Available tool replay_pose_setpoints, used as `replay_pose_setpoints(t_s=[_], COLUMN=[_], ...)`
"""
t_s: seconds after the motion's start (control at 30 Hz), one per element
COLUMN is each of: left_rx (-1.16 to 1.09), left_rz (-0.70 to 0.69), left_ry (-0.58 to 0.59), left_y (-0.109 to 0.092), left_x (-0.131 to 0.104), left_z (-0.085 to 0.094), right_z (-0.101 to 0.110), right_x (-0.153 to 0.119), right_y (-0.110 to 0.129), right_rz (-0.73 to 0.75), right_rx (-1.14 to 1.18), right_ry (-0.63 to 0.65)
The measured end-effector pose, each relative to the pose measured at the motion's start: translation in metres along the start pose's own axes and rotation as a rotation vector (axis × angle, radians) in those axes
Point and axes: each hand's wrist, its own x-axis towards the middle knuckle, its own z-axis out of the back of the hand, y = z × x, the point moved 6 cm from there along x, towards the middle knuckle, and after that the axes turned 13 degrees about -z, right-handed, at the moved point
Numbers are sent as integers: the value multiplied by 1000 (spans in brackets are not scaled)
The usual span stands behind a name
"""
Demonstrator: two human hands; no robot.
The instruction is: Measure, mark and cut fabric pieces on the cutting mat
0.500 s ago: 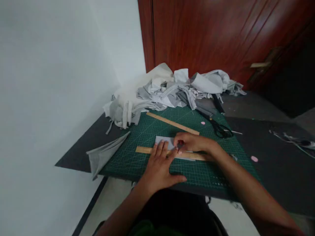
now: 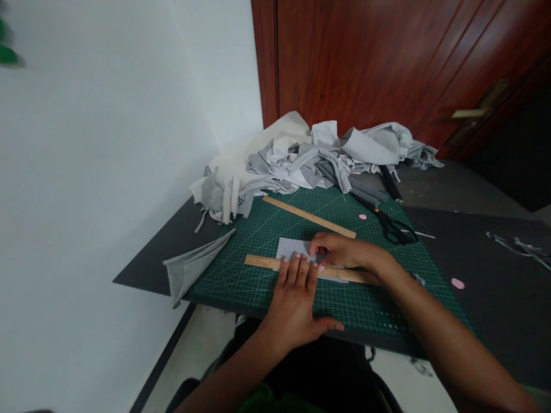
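Wooden ruler (image 2: pixel 262 261) lies across grey fabric piece (image 2: pixel 289 248) on green cutting mat (image 2: pixel 241 287). Left hand (image 2: pixel 293 312) rests flat on ruler, unclenched. Right hand (image 2: pixel 342 250) curls; can't tell if gripping.

Clock centred on the left hand (image 2: pixel 295 310) and right hand (image 2: pixel 344 251), btw. 12's rough: one ruler (image 2: pixel 309 217) lying flat, then the fabric heap (image 2: pixel 318 158) walls off 11 to 1. Scissors (image 2: pixel 398 229) clog 2. At 9 there's a decent lane of bare cutting mat (image 2: pixel 235 284), until you hit the folded cloth (image 2: pixel 193 267). Right forearm (image 2: pixel 434 318) bars 4. Past it, around 3, the dark tabletop (image 2: pixel 447 252) has loads of room, just a flat pink scrap (image 2: pixel 457 283) and some threads (image 2: pixel 527 246).
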Motion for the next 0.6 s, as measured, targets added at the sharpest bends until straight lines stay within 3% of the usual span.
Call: replay_pose_setpoints(t_s=[0.6], left_rx=[-112], left_rz=[32], left_ry=[5], left_y=[-2], left_x=[-1], left_z=[5], right_z=[-4], right_x=[-1], right_y=[-3], right_rz=[14], right_rx=[32], right_ry=[11])
